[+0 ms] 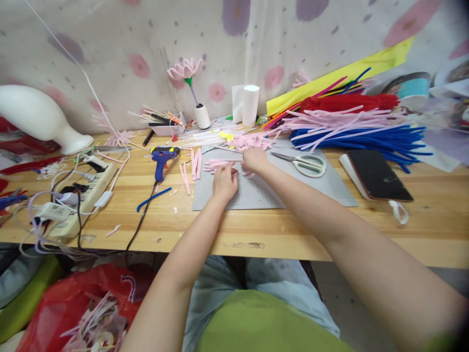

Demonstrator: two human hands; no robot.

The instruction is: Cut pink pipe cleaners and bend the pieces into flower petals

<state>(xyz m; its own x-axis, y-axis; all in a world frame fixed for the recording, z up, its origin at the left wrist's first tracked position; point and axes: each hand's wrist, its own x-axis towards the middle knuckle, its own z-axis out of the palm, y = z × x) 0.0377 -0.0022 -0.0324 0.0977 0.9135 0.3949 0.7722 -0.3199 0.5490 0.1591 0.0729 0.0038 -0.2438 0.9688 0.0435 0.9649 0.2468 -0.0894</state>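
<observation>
The person sits at a wooden table (289, 232), both bare hands over a grey mat (262, 198) that lies close to the table's front edge. The left hand (224, 183) is near the mat's left edge, fingers bent inward, right beside a small bunch of short pink strips (213, 166); from here I can't tell whether it pinches one. The right hand (255, 160) is farther in, toward the mat's back edge, fingers curled downward just in front of a pink heap (252, 142); its fingertips are hidden, so I can't tell whether they grip anything. Scissors (309, 165) lie toward the mat's back right corner, blades pointing left. Off the mat's left edge there are more pink pieces (198, 164), then a blue glue gun (160, 162). A pink flower (185, 70) stands in a white bottle (202, 117) by the table's back edge. Toward the back right corner, long blue stems (366, 145) lie under pink ones (340, 120), and a phone (379, 174) leans nearer the front edge. A power strip (88, 198) runs along the left end.
</observation>
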